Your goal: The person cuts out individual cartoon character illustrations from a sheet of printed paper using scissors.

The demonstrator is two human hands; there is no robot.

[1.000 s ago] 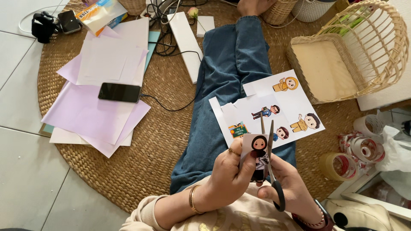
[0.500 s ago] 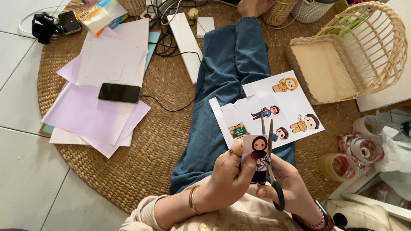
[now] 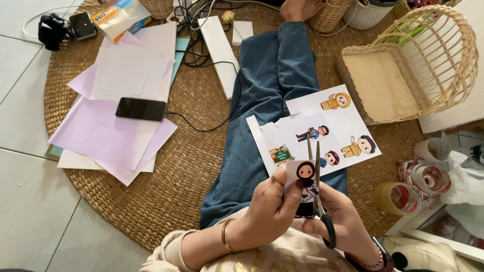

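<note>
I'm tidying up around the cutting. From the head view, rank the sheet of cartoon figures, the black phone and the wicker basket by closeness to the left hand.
1. Sheet of cartoon figures: on the lap, just above the left hand.
2. Black phone: up-left, on the purple papers.
3. Wicker basket: far upper right on the woven mat.

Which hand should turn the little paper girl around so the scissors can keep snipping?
Probably the left hand. It already pinches the cutout between its fingers, while the right hand is looped through the scissors, so it seems busy cutting.
</note>
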